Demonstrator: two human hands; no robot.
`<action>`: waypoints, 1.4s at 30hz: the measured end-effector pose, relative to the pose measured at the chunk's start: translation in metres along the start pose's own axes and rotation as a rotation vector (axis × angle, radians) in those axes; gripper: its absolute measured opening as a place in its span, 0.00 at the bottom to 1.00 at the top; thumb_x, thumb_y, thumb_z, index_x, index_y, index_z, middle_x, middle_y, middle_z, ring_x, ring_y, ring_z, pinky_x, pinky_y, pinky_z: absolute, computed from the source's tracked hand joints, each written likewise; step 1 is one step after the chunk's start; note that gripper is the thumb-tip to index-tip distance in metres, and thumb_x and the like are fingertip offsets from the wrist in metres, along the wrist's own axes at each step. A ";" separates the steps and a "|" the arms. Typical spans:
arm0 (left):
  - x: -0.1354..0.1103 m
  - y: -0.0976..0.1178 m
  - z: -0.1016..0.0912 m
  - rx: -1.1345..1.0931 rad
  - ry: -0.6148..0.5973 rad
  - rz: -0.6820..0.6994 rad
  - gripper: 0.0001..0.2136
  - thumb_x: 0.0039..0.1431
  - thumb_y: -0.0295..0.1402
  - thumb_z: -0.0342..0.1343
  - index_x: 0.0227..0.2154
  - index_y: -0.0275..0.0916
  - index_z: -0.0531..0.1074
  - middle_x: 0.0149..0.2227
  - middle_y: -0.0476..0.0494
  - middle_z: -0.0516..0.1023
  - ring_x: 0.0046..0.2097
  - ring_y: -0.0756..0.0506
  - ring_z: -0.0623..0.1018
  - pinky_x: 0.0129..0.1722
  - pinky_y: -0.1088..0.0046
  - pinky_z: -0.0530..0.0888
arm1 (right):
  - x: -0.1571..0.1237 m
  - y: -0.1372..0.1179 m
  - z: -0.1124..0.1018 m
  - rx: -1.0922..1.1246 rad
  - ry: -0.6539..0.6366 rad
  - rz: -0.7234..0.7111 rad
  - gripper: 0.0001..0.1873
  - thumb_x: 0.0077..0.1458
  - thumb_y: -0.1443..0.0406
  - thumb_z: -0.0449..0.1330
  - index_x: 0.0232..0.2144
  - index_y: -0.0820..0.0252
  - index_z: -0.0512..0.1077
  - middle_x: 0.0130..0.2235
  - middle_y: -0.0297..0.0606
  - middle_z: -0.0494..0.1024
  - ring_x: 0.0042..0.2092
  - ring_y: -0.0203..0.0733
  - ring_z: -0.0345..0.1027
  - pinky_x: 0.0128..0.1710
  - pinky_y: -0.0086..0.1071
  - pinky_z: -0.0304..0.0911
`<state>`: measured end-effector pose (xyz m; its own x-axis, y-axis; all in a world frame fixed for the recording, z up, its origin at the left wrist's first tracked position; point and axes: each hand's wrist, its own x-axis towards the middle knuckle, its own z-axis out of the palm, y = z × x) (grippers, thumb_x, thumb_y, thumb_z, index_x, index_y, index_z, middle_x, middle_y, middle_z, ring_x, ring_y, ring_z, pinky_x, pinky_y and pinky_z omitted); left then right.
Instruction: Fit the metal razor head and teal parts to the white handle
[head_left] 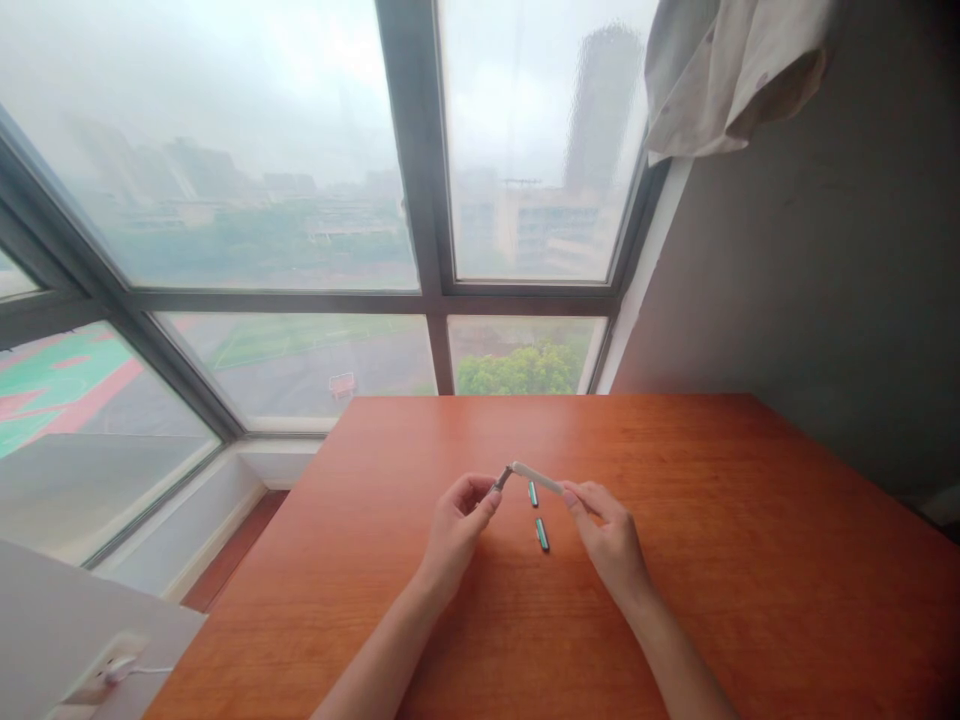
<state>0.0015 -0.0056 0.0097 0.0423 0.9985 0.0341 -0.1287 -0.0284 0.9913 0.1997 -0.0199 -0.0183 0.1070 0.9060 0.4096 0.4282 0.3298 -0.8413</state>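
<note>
My right hand (611, 540) pinches the near end of a slim white handle (536, 478), which looks like a razor handle and slants up to the left. My left hand (459, 525) is closed, thumb and fingers pinching a small dark grey piece (504, 478). The tip of that piece meets the handle's far end at an angle; whether they are joined, I cannot tell. Below the handle, between my hands, two small black-and-teal pieces like razor cartridges (542, 535) lie on the table, one behind the other.
The reddish-brown wooden table (750, 560) spreads under both hands and ends at the window (300, 300). A grey wall (780, 280) rises on the right, with a pale cloth (735, 80) hanging above. A socket with a plugged-in white cord (120, 668) is at lower left.
</note>
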 end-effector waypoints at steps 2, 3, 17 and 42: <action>0.000 0.000 0.000 0.003 -0.013 -0.002 0.12 0.48 0.41 0.63 0.30 0.37 0.74 0.25 0.50 0.72 0.27 0.51 0.66 0.26 0.77 0.60 | 0.000 0.000 0.000 0.005 -0.003 0.005 0.15 0.59 0.56 0.54 0.37 0.56 0.77 0.35 0.39 0.78 0.38 0.45 0.70 0.38 0.33 0.64; 0.000 0.000 0.000 0.004 -0.015 -0.003 0.12 0.48 0.40 0.63 0.30 0.37 0.74 0.25 0.50 0.72 0.27 0.51 0.67 0.26 0.77 0.61 | 0.000 0.000 0.001 0.008 -0.004 0.005 0.15 0.59 0.56 0.54 0.37 0.57 0.77 0.35 0.39 0.78 0.38 0.45 0.70 0.38 0.33 0.63; 0.005 -0.009 -0.006 0.069 -0.030 0.028 0.11 0.48 0.39 0.63 0.30 0.37 0.75 0.29 0.47 0.75 0.31 0.48 0.71 0.32 0.75 0.65 | 0.000 0.000 0.001 0.028 -0.025 0.018 0.15 0.60 0.57 0.54 0.37 0.58 0.77 0.35 0.39 0.77 0.39 0.44 0.69 0.39 0.33 0.63; 0.000 0.001 -0.002 0.008 0.026 0.025 0.10 0.51 0.37 0.61 0.32 0.36 0.74 0.26 0.49 0.71 0.28 0.51 0.66 0.26 0.77 0.61 | 0.001 0.004 0.001 0.056 -0.039 0.041 0.17 0.59 0.56 0.53 0.37 0.59 0.77 0.34 0.40 0.77 0.39 0.44 0.69 0.39 0.32 0.63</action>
<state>-0.0010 -0.0058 0.0102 0.0134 0.9984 0.0556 -0.1210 -0.0535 0.9912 0.2010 -0.0179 -0.0216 0.0883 0.9282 0.3614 0.3730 0.3056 -0.8761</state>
